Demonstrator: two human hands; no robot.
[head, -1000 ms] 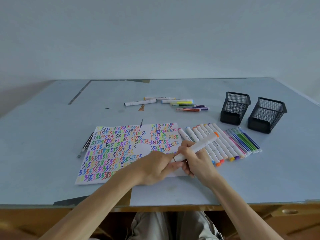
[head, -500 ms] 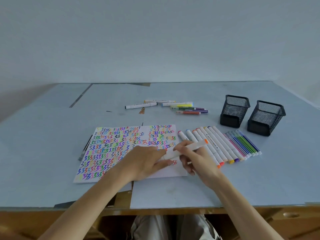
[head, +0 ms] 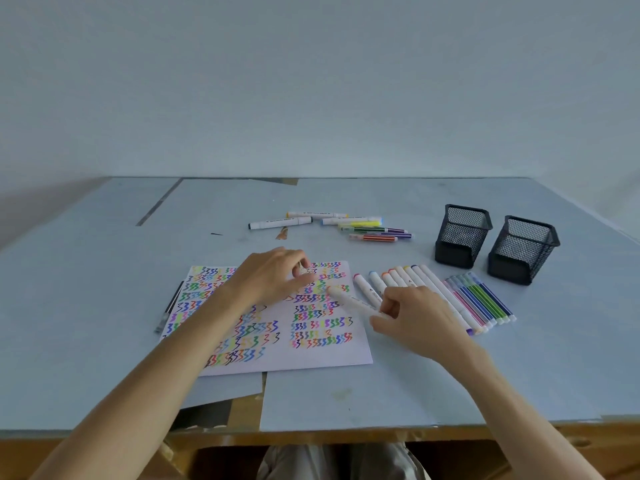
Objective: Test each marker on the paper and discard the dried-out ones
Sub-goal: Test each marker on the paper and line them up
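Paper [head: 311, 355] full of little colored squiggles lies flat on the blue table [head: 104, 306], and it is the thing to find everything else by. Your right hand [head: 414, 318] sits at the paper's right edge, with its fingers curled around a white marker [head: 351, 300]. The marker's tip points up and left and rests over the squiggles near the top right of the paper. Your left hand [head: 273, 277] is over the top middle of the paper, and its fingertips pinch a tiny thing that looks like the marker's cap, though it is too small to be sure. Just to the right of the paper you have a neat row of markers [head: 446, 296] lying side by side. Farther right of the paper stand two black mesh cups [head: 495, 242], close together. Past the paper's top edge, a loose pile of markers [head: 346, 225] lies on the table.
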